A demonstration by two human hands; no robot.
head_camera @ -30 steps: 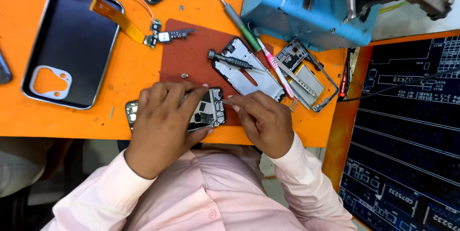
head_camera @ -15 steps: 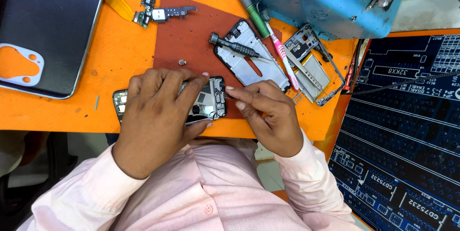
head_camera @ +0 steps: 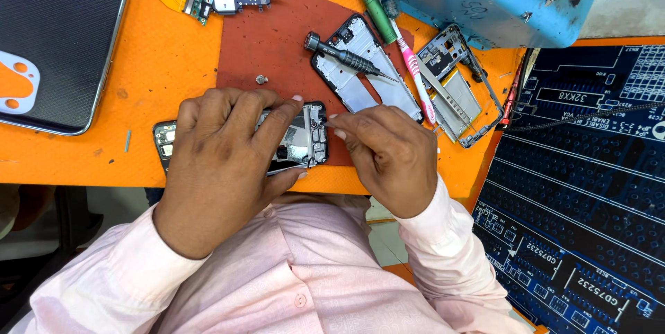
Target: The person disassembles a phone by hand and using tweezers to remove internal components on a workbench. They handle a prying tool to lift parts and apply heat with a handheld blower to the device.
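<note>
Both hands work the opened phone: left hand presses it down, right hand fingers pinch something tiny at its edge. Any slip could flick that part off the worktop.

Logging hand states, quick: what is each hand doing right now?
Left hand: closed over the opened phone, holding it down.
Right hand: fingertips pinched at the phone's edge; anything held cannot be told.

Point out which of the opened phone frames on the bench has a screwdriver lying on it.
The black phone frame on the dark red mat, above the right hand. The small screwdriver lies across it; the frame under the left hand and the silver one carry none.
</note>
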